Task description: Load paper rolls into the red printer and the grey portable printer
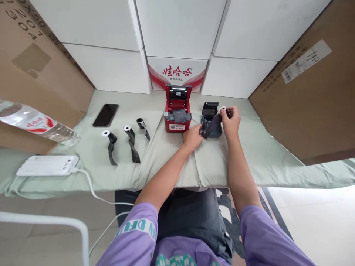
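Note:
My right hand (231, 120) holds a small paper roll (223, 109) with a white core over an open dark printer (210, 117). A dark strip of paper (213, 126) runs from the roll down to my left hand (192, 136), which pinches its loose end. An open red printer (178, 109), with dark paper lying in its bay, stands just left of the dark one. Both printers sit on a pale green cloth (166, 155) that covers the table.
Three more dark rolls (111, 142), (131, 139), (142, 125) lie partly unrolled left of the red printer. A black phone (105, 115), a water bottle (39, 125) and a white power bank (47, 165) with a cable are at the left. Cartons wall in the back and sides.

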`<state>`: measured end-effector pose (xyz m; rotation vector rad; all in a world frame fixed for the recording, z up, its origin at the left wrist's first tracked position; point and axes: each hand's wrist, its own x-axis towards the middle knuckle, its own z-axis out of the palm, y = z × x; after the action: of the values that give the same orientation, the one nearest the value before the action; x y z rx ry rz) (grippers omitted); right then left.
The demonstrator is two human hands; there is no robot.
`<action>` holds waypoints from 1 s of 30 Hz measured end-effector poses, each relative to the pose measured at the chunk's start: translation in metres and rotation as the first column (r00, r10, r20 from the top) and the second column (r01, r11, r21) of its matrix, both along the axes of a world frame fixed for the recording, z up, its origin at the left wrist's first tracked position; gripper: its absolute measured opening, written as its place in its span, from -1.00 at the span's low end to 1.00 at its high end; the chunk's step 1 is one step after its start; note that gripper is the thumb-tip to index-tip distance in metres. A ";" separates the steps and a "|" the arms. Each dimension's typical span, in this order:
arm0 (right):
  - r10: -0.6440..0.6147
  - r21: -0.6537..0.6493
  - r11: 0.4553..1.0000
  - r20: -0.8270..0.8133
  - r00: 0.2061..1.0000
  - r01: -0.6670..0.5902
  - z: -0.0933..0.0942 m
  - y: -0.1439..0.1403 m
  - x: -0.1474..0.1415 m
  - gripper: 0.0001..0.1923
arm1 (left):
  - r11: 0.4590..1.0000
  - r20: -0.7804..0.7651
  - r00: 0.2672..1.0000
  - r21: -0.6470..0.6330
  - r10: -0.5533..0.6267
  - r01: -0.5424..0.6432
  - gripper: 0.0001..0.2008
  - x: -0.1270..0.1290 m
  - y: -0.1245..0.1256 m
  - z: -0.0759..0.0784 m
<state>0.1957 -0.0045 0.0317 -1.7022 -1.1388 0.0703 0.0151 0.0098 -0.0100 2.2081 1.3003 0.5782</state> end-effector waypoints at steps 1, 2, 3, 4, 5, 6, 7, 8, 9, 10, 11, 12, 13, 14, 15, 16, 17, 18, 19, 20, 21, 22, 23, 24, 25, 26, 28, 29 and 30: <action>0.017 0.020 1.000 -0.008 1.000 -0.017 -0.003 0.002 0.002 -0.57 | 1.000 -0.012 1.000 -0.012 0.009 -0.009 -0.53 0.000 0.000 0.001; 0.036 0.049 0.998 -0.013 0.999 -0.035 -0.007 0.003 0.005 -0.59 | 0.999 -0.034 0.999 -0.027 0.025 -0.026 -0.55 0.000 0.000 0.001; 0.055 0.082 0.995 -0.012 0.998 -0.054 -0.010 0.005 0.008 -0.60 | 0.998 -0.056 0.998 -0.039 0.043 -0.045 -0.58 0.001 0.000 0.002; 0.075 0.111 0.991 -0.003 0.997 -0.074 -0.014 0.007 0.012 -0.61 | 0.997 -0.074 0.996 -0.045 0.058 -0.061 -0.60 0.001 0.000 0.002; 0.092 0.131 0.987 0.014 0.996 -0.093 -0.017 0.008 0.015 -0.62 | 0.997 -0.080 0.995 -0.040 0.063 -0.066 -0.61 0.002 0.000 0.002; 0.108 0.141 0.984 0.036 0.994 -0.112 -0.019 0.009 0.017 -0.63 | 0.998 -0.074 0.995 -0.030 0.060 -0.062 -0.59 0.002 0.000 0.002; 0.123 0.142 0.981 0.059 0.991 -0.130 -0.021 0.009 0.019 -0.63 | 0.998 -0.058 0.997 -0.018 0.051 -0.052 -0.54 0.002 0.000 0.002; 0.139 0.140 0.979 0.080 0.987 -0.150 -0.022 0.009 0.021 -0.63 | 0.999 -0.036 0.998 -0.011 0.043 -0.043 -0.47 0.002 0.000 0.002; 0.155 0.138 0.976 0.098 0.983 -0.168 -0.022 0.009 0.023 -0.63 | 0.999 -0.011 0.999 -0.011 0.039 -0.039 -0.41 0.002 0.000 0.001; 0.171 0.140 0.973 0.110 0.979 -0.185 -0.022 0.009 0.024 -0.62 | 0.999 0.017 0.999 -0.016 0.038 -0.038 -0.37 0.001 0.000 0.001; 0.185 0.150 0.968 0.114 0.976 -0.201 -0.022 0.009 0.025 -0.61 | 0.999 0.049 0.998 -0.016 0.037 -0.036 -0.35 0.000 0.000 0.000; 0.198 0.169 0.962 0.108 0.974 -0.215 -0.021 0.009 0.026 -0.60 | 1.000 0.083 0.996 -0.006 0.030 -0.029 -0.36 0.000 -0.001 0.000; 0.212 0.193 0.955 0.091 0.973 -0.226 -0.021 0.009 0.026 -0.57 | 1.000 0.113 0.993 0.019 0.014 -0.017 -0.38 -0.001 -0.001 0.000; 0.225 0.216 0.948 0.066 0.972 -0.234 -0.022 0.009 0.027 -0.54 | 0.998 0.135 0.991 0.055 -0.005 -0.002 -0.41 -0.002 -0.002 0.000; 0.240 0.235 0.942 0.035 0.970 -0.241 -0.022 0.010 0.028 -0.51 | 0.995 0.143 0.989 0.098 -0.028 0.014 -0.43 -0.002 -0.004 0.000; 0.252 0.244 0.938 0.007 0.968 -0.246 -0.023 0.011 0.028 -0.48 | 0.989 0.142 0.988 0.143 -0.052 0.031 -0.45 -0.002 -0.005 0.001; 0.262 0.242 0.937 -0.013 0.965 -0.251 -0.023 0.011 0.028 -0.46 | 0.981 0.135 0.988 0.187 -0.073 0.047 -0.45 -0.002 -0.007 0.001; 0.271 0.231 0.938 -0.022 0.962 -0.259 -0.024 0.012 0.028 -0.45 | 0.973 0.125 0.988 0.225 -0.087 0.057 -0.44 -0.002 -0.008 0.002; 0.277 0.214 0.940 -0.021 0.961 -0.266 -0.025 0.012 0.028 -0.46 | 0.964 0.116 0.989 0.258 -0.094 0.061 -0.41 -0.002 -0.009 0.003; 0.280 0.195 0.942 -0.010 0.960 -0.273 -0.025 0.012 0.028 -0.46 | 0.954 0.107 0.989 0.292 -0.099 0.064 -0.37 -0.002 -0.010 0.003; 0.284 0.172 0.944 0.006 0.959 -0.281 -0.025 0.011 0.027 -0.47 | 0.943 0.095 0.990 0.324 -0.104 0.068 -0.34 -0.002 -0.011 0.003; 0.288 0.148 0.946 0.025 0.957 -0.288 -0.025 0.011 0.026 -0.48 | 0.931 0.080 0.990 0.356 -0.113 0.078 -0.34 -0.002 -0.011 0.002; 0.292 0.121 0.948 0.046 0.955 -0.295 -0.025 0.010 0.025 -0.49 | 0.918 0.064 0.990 0.385 -0.128 0.094 -0.37 -0.002 -0.011 0.001; 0.294 0.094 0.950 0.066 0.954 -0.299 -0.024 0.009 0.024 -0.49 | 0.905 0.046 0.988 0.409 -0.150 0.118 -0.43 -0.001 -0.011 -0.001; 0.296 0.069 0.951 0.087 0.951 -0.302 -0.024 0.008 0.023 -0.50 | 0.893 0.030 0.985 0.427 -0.173 0.143 -0.50 -0.001 -0.011 -0.002; 0.297 0.048 0.952 0.107 0.949 -0.304 -0.023 0.007 0.022 -0.50 | 0.883 0.020 0.981 0.440 -0.193 0.164 -0.57 -0.001 -0.011 -0.003; 0.300 0.023 0.952 0.140 0.944 -0.306 -0.021 0.006 0.022 -0.49 | 0.872 0.019 0.976 0.453 -0.218 0.186 -0.66 0.000 -0.011 -0.006; 0.300 0.017 0.952 0.151 0.942 -0.306 -0.021 0.006 0.022 -0.49 | 0.870 0.024 0.974 0.456 -0.224 0.189 -0.68 0.001 -0.011 -0.007; 0.300 0.009 0.952 0.158 0.941 -0.305 -0.021 0.006 0.022 -0.49 | 0.868 0.032 0.973 0.458 -0.229 0.190 -0.68 0.002 -0.011 -0.008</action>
<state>0.2178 0.0019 0.0107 -1.5104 -1.5051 0.1107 0.0169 -0.0011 -0.0178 2.6220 0.9269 0.9571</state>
